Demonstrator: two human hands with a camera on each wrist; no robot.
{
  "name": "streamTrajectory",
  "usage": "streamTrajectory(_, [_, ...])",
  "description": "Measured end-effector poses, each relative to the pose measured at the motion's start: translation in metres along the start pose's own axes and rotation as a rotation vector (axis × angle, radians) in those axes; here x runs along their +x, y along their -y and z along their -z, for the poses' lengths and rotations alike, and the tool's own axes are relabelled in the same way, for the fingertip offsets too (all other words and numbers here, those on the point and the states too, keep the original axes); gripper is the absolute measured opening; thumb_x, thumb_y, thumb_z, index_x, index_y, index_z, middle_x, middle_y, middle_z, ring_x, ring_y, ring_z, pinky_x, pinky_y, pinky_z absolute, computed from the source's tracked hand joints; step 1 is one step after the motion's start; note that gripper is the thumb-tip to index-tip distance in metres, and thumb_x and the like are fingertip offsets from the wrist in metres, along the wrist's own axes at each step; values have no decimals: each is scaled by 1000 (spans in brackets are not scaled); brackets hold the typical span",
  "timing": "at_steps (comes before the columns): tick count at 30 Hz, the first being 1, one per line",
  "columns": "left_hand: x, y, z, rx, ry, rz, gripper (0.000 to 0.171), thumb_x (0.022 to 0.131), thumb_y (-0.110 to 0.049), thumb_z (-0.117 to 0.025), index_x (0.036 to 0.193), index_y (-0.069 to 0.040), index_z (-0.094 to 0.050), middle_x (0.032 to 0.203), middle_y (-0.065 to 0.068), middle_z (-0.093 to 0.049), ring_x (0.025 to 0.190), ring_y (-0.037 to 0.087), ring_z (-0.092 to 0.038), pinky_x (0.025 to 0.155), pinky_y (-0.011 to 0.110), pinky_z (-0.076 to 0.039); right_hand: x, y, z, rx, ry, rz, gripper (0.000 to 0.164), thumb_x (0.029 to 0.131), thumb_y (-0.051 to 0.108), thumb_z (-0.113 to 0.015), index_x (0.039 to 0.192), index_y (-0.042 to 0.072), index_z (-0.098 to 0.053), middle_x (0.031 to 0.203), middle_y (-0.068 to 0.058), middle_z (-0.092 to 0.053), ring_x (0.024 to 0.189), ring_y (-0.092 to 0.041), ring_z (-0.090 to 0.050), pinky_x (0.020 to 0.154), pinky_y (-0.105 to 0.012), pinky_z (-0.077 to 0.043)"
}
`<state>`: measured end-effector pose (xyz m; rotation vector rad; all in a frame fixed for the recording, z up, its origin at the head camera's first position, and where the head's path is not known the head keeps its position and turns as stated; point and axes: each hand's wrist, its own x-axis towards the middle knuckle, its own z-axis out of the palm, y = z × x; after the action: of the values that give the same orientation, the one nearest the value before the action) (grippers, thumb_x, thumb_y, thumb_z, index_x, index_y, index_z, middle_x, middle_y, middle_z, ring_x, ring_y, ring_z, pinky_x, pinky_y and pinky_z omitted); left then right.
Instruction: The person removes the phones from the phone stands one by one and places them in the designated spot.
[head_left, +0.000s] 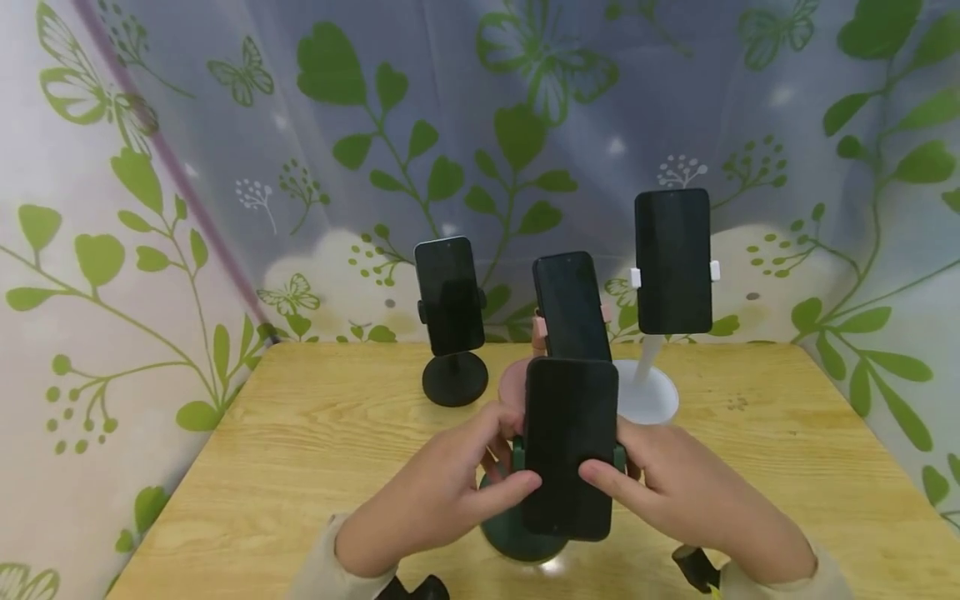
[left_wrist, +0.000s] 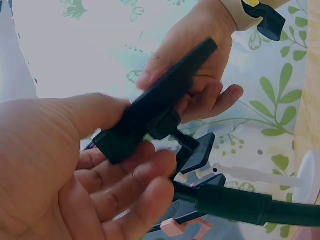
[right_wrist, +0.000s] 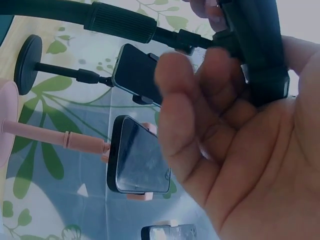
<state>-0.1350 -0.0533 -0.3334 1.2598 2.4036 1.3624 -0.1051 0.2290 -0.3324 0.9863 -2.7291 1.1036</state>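
A black smartphone (head_left: 572, 442) sits, screen up, in the side clamps of a dark green phone stand (head_left: 521, 537) at the near middle of the table. My left hand (head_left: 465, 471) holds its left side, thumb on the screen's edge and fingers behind the clamp. On the other side my right hand (head_left: 678, 475) grips the same phone, thumb on the screen. The left wrist view shows the phone tilted, with the clamp (left_wrist: 117, 145) and the green stem (left_wrist: 235, 206) under it. In the right wrist view, curled right-hand fingers (right_wrist: 177, 115) lie behind the holder (right_wrist: 267, 75).
Behind stand three more phone stands, each holding a phone: a black stand (head_left: 455, 381) at left, a pink stand (head_left: 513, 383) in the middle, partly hidden, and a white stand (head_left: 652, 396) at right. A leaf-patterned curtain (head_left: 450, 125) hangs behind the wooden table (head_left: 300, 433).
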Motion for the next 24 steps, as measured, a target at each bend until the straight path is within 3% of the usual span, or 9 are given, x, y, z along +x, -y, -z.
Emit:
streamTrajectory(3, [0, -1, -1, 12, -26, 52, 38, 102, -32, -69, 133, -18, -53, 114, -7, -66, 90, 3, -64, 78, 27, -57, -1, 2, 0, -18, -6, -54, 34, 108, 23, -58, 141, 23, -55, 80, 20, -54, 66, 2, -53, 60, -24, -47])
streamTrajectory(7, [2, 0, -2, -44, -82, 116, 30, 100, -32, -72, 123, -18, -60, 99, -10, -66, 87, 6, -65, 75, 29, -58, 1, 1, -2, -68, -69, -101, 34, 108, 30, -56, 141, 25, -54, 87, 20, -59, 69, 2, -55, 59, -25, -47])
streamTrajectory(12, [2, 0, -1, -91, -126, 165, 20, 99, -33, -73, 111, -20, -65, 90, -11, -67, 82, 9, -65, 73, 31, -57, 5, 5, -4, -173, -277, -146, 23, 110, 32, -53, 129, 19, -56, 97, 12, -64, 77, -2, -59, 65, -27, -51])
streamTrajectory(15, [2, 1, -1, -92, -118, 165, 20, 99, -36, -72, 108, -19, -67, 89, -10, -68, 80, 10, -65, 73, 31, -57, 3, 15, 2, -242, -395, -199, 31, 108, 33, -56, 132, 14, -55, 107, 3, -65, 83, -8, -61, 67, -29, -53])
streamTrajectory(18, [3, 2, -1, -86, -108, 148, 20, 99, -36, -72, 105, -18, -67, 89, -8, -68, 77, 11, -64, 71, 31, -57, 1, 29, 12, -318, -466, -230, 40, 104, 36, -63, 136, 13, -53, 115, -3, -65, 79, -10, -63, 60, -28, -50])
streamTrajectory(21, [2, 2, -1, -82, -92, 132, 21, 100, -37, -70, 104, -17, -66, 89, -7, -67, 74, 11, -62, 70, 30, -56, 1, 46, 21, -399, -500, -220, 48, 102, 38, -65, 140, 14, -49, 122, -8, -65, 71, -14, -68, 55, -30, -48])
streamTrajectory(24, [2, 3, -2, -76, -78, 119, 22, 101, -38, -69, 105, -17, -65, 89, -7, -66, 72, 10, -61, 70, 29, -56, 6, 67, 27, -472, -476, -230, 59, 102, 45, -63, 149, 15, -45, 141, -12, -58, 64, -13, -64, 49, -29, -43])
